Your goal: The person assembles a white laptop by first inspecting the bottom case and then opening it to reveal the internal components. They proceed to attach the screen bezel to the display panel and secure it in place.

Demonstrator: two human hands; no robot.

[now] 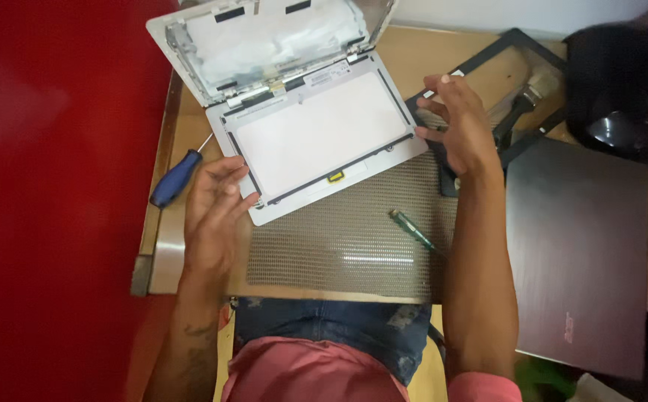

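White display panel (pixel 322 134) lies face-down over the opened laptop (pixel 279 45) near the bench's far left corner as your open left hand (pixel 216 205) and right hand (pixel 462 123) flank it, gripping nothing, apparently mid-disassembly; lifting it next calls for care.

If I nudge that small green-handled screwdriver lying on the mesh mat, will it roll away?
The green-handled screwdriver looks round and slim, so it would probably roll, though the textured mesh mat may slow it. It seems light, and lies clear of both hands.
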